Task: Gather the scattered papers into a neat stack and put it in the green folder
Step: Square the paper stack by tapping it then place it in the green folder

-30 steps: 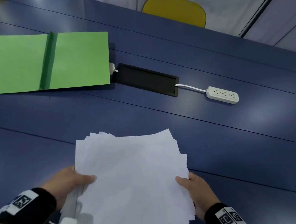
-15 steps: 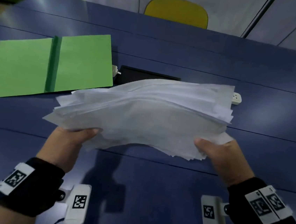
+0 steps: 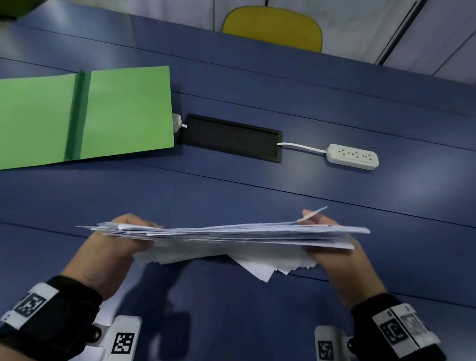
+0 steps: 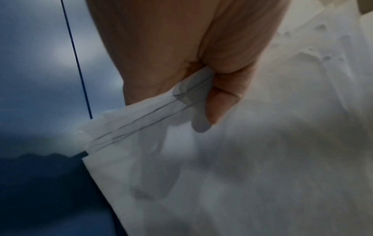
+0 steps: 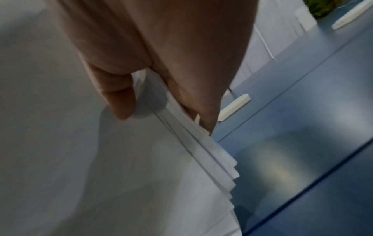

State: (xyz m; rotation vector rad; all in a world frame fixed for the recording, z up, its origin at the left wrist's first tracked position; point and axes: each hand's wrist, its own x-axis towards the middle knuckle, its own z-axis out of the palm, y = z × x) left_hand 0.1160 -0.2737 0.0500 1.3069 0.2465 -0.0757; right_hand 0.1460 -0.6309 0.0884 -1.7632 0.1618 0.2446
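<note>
2 hands, left hand (image 3: 112, 243) and right hand (image 3: 337, 258), each pinch the uneven paper stack (image 3: 225, 235).

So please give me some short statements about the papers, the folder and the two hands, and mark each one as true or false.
1. The green folder lies open on the blue table. True.
2. The papers are already inside the folder. False: they are held above the table, apart from it.
3. The left hand and the right hand each grip one end of the papers. True.
4. The sheet edges are perfectly aligned. False: corners stick out unevenly below.
5. The white power strip rests on the folder. False: it lies on the table, right of the black panel.
</note>
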